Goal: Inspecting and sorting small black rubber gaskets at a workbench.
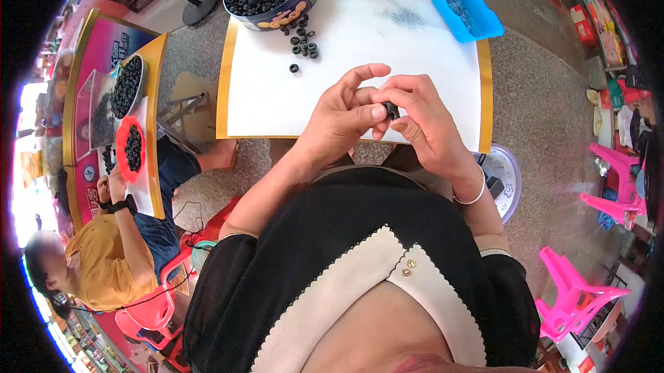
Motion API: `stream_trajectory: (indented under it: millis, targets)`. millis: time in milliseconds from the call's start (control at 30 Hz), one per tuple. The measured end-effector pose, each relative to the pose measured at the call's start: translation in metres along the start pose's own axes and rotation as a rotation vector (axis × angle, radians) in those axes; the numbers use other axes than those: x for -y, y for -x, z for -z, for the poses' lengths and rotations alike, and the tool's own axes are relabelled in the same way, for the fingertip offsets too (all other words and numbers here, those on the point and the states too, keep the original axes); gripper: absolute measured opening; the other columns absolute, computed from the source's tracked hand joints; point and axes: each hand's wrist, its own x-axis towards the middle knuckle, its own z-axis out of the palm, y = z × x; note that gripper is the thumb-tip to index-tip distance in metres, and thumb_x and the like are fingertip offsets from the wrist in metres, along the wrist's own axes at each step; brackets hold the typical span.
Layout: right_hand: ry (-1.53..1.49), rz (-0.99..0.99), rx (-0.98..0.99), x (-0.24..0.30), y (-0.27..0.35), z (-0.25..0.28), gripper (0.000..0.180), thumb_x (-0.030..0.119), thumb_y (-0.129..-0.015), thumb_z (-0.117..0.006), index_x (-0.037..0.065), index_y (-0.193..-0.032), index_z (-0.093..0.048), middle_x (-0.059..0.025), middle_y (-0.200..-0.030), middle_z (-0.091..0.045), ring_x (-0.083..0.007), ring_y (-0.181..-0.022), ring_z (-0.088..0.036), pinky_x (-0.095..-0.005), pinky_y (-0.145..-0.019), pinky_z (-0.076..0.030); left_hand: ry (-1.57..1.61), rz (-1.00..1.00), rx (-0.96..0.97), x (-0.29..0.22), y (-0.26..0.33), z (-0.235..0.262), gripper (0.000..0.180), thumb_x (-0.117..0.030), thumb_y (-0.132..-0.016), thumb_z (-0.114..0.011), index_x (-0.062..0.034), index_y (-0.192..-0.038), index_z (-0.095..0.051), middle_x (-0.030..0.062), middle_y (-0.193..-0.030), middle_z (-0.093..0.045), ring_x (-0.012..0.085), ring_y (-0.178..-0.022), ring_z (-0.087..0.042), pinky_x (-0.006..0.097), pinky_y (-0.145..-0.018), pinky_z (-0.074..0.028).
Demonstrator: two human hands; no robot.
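Note:
Over the near edge of a white-topped table, both my hands meet around one small black ring-shaped part. My left hand pinches it between thumb and fingers from the left. From the other side, my right hand closes its thumb and fingertips on the same part. Its underside and any finer detail are hidden by my fingers. Beyond my hands, several loose black ring-shaped parts lie on the table, trailing from a round tin heaped with more of them.
A blue plastic tray with small bits stands at the table's far right, beside a scatter of dark specks. At left, a person in yellow works at another table with a red dish. Pink stools stand at right.

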Motion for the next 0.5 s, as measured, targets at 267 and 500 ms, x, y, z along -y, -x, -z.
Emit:
stream_trajectory:
  millis: [267, 500]
  targets:
    - [0.186, 0.103, -0.037, 0.008, 0.000, -0.004, 0.031, 0.008, -0.083, -0.055, 0.001, -0.114, -0.052, -0.0142, -0.112, -0.049, -0.0318, -0.098, -0.046, -0.0362, -0.083, -0.043, -0.309, -0.024, 0.092, -0.014, -0.003, 0.008, 0.063, -0.012, -0.079, -0.071, 0.0027, -0.130, -0.038, 0.0072, -0.086, -0.062, 0.0135, -0.069, -0.060, 0.025, -0.058, -0.050]
    - [-0.006, -0.034, -0.098, 0.006, 0.009, -0.011, 0.030, 0.009, -0.086, -0.054, 0.000, -0.114, -0.047, -0.0157, -0.092, -0.056, -0.0293, -0.075, -0.056, -0.0357, -0.064, -0.047, -0.479, -0.070, 0.131, -0.004, -0.003, 0.020, 0.054, -0.033, -0.090, -0.057, 0.0016, -0.130, -0.044, 0.0117, -0.108, -0.060, 0.0161, -0.089, -0.060, 0.029, -0.077, -0.048]
